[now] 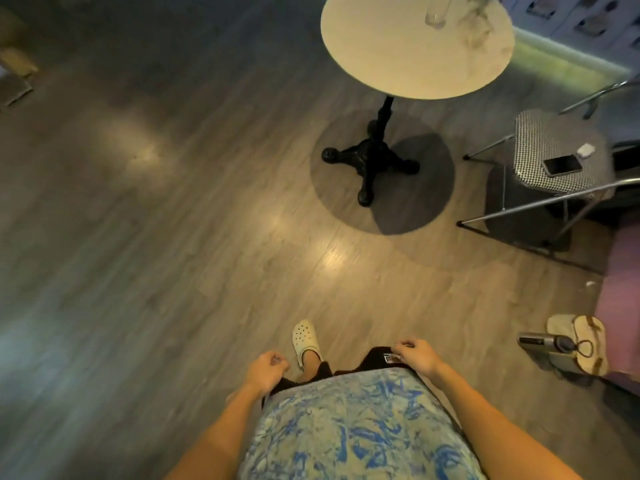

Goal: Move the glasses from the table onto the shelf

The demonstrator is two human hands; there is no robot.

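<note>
At the left, bare wooden floor. Next comes the person's left hand (pixel 268 370), hanging by the hip with its fingers loosely curled and nothing in them. Just right of it a pale clog (pixel 305 341) steps forward.

Further right and well ahead stands the round table (pixel 398 64) on its black pedestal. One clear glass (pixel 437 16) stands upright near the table's far side, its top cut off by the frame. I'd expect it to be light, rigid, smooth and breakable; best taken round the middle of the wall with thumb and fingers, firmly but without squeezing.

The right hand (pixel 415 355) hangs by the dark shorts, fingers also loosely curled, gripping nothing I can see.

Rightmost, a checked chair (pixel 540 133) carries a phone (pixel 562 165). No shelf is in view.
</note>
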